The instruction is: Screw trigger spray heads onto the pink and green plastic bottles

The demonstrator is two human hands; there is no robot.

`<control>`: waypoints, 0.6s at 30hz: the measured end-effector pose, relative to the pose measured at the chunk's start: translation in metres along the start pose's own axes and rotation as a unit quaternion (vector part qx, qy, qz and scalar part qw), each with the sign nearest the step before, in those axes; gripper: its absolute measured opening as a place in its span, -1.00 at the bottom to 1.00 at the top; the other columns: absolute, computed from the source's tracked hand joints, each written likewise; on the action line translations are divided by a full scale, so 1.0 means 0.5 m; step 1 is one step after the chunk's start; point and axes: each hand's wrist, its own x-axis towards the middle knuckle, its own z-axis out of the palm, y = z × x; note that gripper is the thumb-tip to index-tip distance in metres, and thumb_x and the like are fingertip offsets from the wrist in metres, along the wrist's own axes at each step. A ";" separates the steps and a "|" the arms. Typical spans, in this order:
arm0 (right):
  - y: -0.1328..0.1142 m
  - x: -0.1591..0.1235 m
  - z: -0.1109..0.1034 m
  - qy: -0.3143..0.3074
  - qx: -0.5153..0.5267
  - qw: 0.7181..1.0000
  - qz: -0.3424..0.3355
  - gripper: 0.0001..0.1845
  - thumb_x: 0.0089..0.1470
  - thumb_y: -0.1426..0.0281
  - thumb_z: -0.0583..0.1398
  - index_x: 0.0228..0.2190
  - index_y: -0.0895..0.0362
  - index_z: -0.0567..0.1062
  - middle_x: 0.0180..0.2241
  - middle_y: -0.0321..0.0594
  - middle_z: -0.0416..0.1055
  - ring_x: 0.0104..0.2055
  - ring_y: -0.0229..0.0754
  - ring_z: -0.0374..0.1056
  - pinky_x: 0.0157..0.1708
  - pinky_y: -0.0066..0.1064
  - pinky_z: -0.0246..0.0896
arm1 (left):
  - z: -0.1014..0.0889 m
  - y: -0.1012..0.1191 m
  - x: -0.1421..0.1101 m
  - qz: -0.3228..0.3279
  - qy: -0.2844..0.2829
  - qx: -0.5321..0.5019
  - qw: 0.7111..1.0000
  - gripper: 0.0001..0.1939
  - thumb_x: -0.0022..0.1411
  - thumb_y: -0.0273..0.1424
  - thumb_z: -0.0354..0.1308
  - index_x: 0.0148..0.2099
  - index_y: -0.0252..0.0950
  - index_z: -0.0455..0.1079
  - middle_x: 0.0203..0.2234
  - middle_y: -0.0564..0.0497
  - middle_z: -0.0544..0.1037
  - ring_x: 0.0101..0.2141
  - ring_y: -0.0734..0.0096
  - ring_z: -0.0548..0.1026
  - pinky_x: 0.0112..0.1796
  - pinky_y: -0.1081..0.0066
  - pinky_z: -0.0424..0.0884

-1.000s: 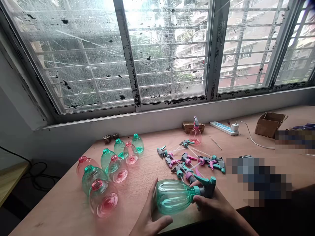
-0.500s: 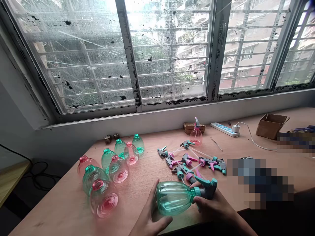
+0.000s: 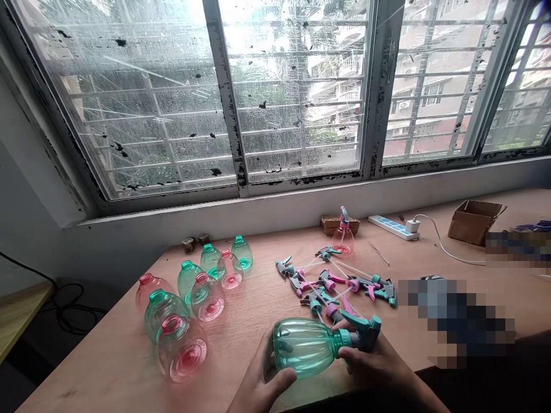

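Observation:
A clear green spray bottle lies on its side in the air over the table's front edge, its grey and green trigger head pointing right. My left hand is wrapped around the bottle's base, thumb below and fingers behind the plastic. At the neck, my right hand grips the green collar with the thumb in front; its other fingers are partly hidden behind the head. Just beyond the bottle lies a loose pile of trigger spray heads in pink, green and grey, with thin white tubes.
Several open pink and green bottles stand on the left of the wooden table. A pink spray bottle with its head on stands at the back. Behind it are a power strip and a cardboard box.
My left hand has closed in around the bottle's base, its thumb now against the plastic. My right hand stays at the neck, and the bottle has barely moved.

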 end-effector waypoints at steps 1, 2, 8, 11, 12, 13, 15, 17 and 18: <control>0.000 0.000 0.000 0.002 -0.004 1.000 0.002 -0.51 -0.07 0.15 0.46 -0.19 0.16 0.50 -0.56 -0.31 0.49 -0.59 -0.27 0.39 -0.55 -0.48 0.25 | 0.000 -0.001 0.001 0.001 0.001 0.001 1.000 -0.21 0.13 -0.06 0.36 0.32 -0.16 0.20 0.24 -0.17 0.40 0.30 -0.15 0.21 0.25 0.01 0.20; 0.000 0.001 0.000 0.003 -0.006 1.000 0.004 -0.50 -0.07 0.16 0.46 -0.18 0.16 0.50 -0.55 -0.32 0.49 -0.59 -0.27 0.40 -0.55 -0.48 0.26 | -0.002 -0.004 0.002 0.002 0.002 0.004 1.000 -0.21 0.13 -0.07 0.36 0.32 -0.17 0.20 0.24 -0.18 0.41 0.31 -0.16 0.20 0.25 0.00 0.21; -0.008 -0.002 0.005 0.013 0.012 1.000 0.004 -0.50 -0.09 0.14 0.47 -0.20 0.16 0.50 -0.58 -0.37 0.44 -0.61 -0.31 0.35 -0.56 -0.47 0.31 | -0.013 -0.027 0.002 0.002 -0.002 -0.008 1.000 -0.14 0.11 -0.17 0.41 0.35 -0.20 0.11 0.25 -0.25 0.39 0.26 -0.12 0.31 0.23 -0.03 0.23; -0.012 -0.002 0.007 0.006 0.016 1.000 0.003 -0.52 -0.09 0.14 0.47 -0.23 0.17 0.51 -0.56 -0.34 0.46 -0.61 -0.31 0.35 -0.57 -0.47 0.31 | -0.014 -0.034 0.000 0.010 -0.003 -0.005 1.000 -0.08 0.12 -0.26 0.43 0.39 -0.17 0.01 0.31 -0.23 0.31 0.29 -0.06 0.27 0.25 0.03 0.21; -0.012 -0.001 0.007 0.002 0.015 1.000 0.003 -0.52 -0.09 0.14 0.47 -0.23 0.17 0.52 -0.55 -0.33 0.46 -0.61 -0.31 0.35 -0.57 -0.47 0.31 | -0.014 -0.035 0.000 0.016 -0.003 -0.004 1.000 -0.05 0.11 -0.28 0.43 0.40 -0.15 -0.01 0.32 -0.21 0.28 0.31 -0.04 0.24 0.26 0.06 0.20; -0.013 0.000 0.007 -0.001 0.014 1.000 0.000 -0.53 -0.09 0.14 0.47 -0.23 0.17 0.52 -0.55 -0.33 0.47 -0.61 -0.31 0.35 -0.57 -0.47 0.31 | -0.013 -0.035 -0.001 0.021 -0.002 -0.004 1.000 -0.03 0.11 -0.29 0.44 0.41 -0.13 -0.04 0.33 -0.19 0.26 0.31 -0.03 0.22 0.27 0.07 0.19; -0.012 0.002 0.006 -0.004 0.015 1.000 -0.003 -0.53 -0.07 0.14 0.46 -0.23 0.17 0.52 -0.54 -0.31 0.48 -0.61 -0.30 0.35 -0.57 -0.47 0.31 | -0.010 -0.035 -0.002 0.027 -0.003 -0.004 1.000 0.01 0.11 -0.30 0.44 0.43 -0.11 -0.09 0.34 -0.18 0.25 0.32 -0.02 0.22 0.28 0.08 0.17; -0.011 0.002 0.005 -0.005 0.015 1.000 -0.005 -0.54 -0.06 0.14 0.45 -0.23 0.16 0.51 -0.53 -0.29 0.51 -0.61 -0.31 0.36 -0.58 -0.48 0.29 | -0.007 -0.032 -0.004 0.025 -0.006 -0.001 1.000 0.04 0.10 -0.29 0.44 0.44 -0.12 -0.12 0.35 -0.18 0.24 0.32 -0.02 0.21 0.30 0.08 0.14; -0.011 0.001 0.005 -0.005 0.015 1.000 -0.004 -0.54 -0.06 0.14 0.45 -0.23 0.16 0.51 -0.52 -0.28 0.52 -0.61 -0.31 0.36 -0.58 -0.48 0.28 | -0.007 -0.031 -0.005 0.023 -0.005 0.001 1.000 0.06 0.09 -0.27 0.45 0.45 -0.13 -0.14 0.35 -0.19 0.23 0.33 -0.03 0.19 0.31 0.08 0.11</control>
